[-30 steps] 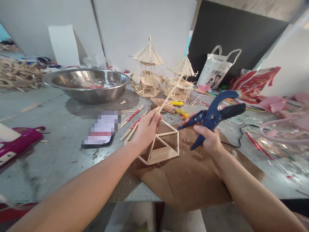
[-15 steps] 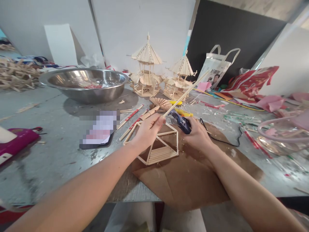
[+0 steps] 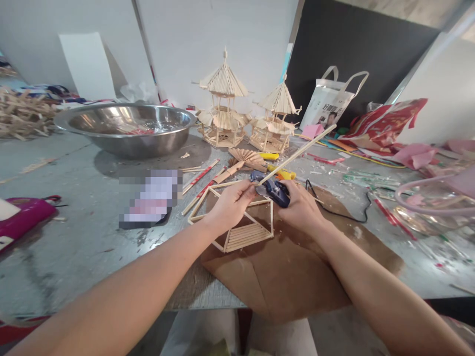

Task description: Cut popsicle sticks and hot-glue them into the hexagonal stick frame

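My left hand (image 3: 230,205) is closed, pinching the near end of long thin wooden sticks (image 3: 302,152). They slant up to the right; I cannot tell whether there are one or two. My right hand (image 3: 302,205) grips dark blue cutters (image 3: 276,190), whose metal blade is close to the left fingertips and the sticks' lower end. Beneath my hands lies a flat stick frame (image 3: 249,238) with several sides and one section filled with parallel sticks. My left hand hides part of it. It rests on a brown sheet (image 3: 297,277).
Two stick pagodas (image 3: 223,118) stand at the back. A steel basin (image 3: 148,141) and a phone (image 3: 150,198) are to the left, with a purple glue gun (image 3: 25,220) further out. Yellow-handled tools (image 3: 284,173) lie behind the cutters. A black cord (image 3: 345,216) and scraps lie right.
The cutters have come closer to my left fingers, and the blade now meets the sticks' lower end. The sticks' far end has dipped and swung to the right.
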Demonstrator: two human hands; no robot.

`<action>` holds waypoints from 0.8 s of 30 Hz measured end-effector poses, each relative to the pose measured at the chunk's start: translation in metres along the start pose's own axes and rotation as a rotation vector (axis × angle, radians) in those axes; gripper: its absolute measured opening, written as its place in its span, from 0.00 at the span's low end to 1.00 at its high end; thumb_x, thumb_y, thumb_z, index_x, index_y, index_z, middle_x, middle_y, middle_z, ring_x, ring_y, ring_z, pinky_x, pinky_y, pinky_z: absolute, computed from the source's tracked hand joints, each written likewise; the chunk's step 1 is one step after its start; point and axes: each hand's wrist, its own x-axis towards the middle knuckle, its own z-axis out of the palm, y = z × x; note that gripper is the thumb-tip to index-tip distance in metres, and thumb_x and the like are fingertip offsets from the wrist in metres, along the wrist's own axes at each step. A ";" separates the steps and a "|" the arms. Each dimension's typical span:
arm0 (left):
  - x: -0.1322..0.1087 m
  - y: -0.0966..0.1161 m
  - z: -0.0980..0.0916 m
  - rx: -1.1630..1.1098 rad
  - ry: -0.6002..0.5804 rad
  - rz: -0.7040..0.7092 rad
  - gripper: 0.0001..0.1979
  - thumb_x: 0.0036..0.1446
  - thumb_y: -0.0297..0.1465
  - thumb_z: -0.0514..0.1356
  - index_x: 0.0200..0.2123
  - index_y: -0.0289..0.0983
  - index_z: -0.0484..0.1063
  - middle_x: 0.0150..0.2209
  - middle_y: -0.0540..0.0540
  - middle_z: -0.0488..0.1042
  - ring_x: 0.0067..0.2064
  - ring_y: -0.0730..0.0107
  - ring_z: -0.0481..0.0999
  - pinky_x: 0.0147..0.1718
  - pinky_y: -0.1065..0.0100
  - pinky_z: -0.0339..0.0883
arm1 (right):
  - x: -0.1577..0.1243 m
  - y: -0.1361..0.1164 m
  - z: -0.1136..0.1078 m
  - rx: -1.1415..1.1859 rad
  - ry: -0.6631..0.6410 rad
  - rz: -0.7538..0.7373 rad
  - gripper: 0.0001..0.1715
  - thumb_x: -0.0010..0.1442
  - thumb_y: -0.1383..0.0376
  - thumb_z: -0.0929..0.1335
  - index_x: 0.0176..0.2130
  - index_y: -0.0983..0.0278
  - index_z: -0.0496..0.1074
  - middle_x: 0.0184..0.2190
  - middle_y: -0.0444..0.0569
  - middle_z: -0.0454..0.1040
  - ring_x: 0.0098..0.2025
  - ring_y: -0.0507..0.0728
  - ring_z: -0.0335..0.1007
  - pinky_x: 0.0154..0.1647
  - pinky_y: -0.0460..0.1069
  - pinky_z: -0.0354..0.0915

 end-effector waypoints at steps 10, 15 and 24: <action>0.001 -0.004 0.003 0.021 -0.047 -0.018 0.11 0.53 0.30 0.48 0.25 0.35 0.68 0.23 0.52 0.63 0.27 0.75 0.59 0.26 0.75 0.55 | 0.000 -0.004 0.001 -0.045 -0.050 0.014 0.25 0.41 0.63 0.64 0.43 0.63 0.62 0.34 0.51 0.68 0.36 0.59 0.64 0.37 0.51 0.59; 0.001 -0.004 0.004 0.012 -0.063 -0.051 0.10 0.51 0.29 0.48 0.24 0.35 0.67 0.20 0.53 0.59 0.24 0.76 0.57 0.24 0.75 0.53 | 0.000 -0.004 0.002 -0.071 -0.060 0.023 0.26 0.41 0.62 0.64 0.43 0.63 0.62 0.34 0.52 0.68 0.36 0.59 0.64 0.38 0.52 0.59; 0.000 -0.002 0.005 -0.079 -0.048 -0.103 0.11 0.48 0.31 0.53 0.17 0.36 0.60 0.15 0.55 0.54 0.19 0.78 0.53 0.20 0.74 0.49 | -0.001 -0.004 0.002 -0.098 -0.081 0.033 0.24 0.42 0.61 0.64 0.42 0.63 0.63 0.32 0.51 0.69 0.34 0.59 0.65 0.35 0.50 0.59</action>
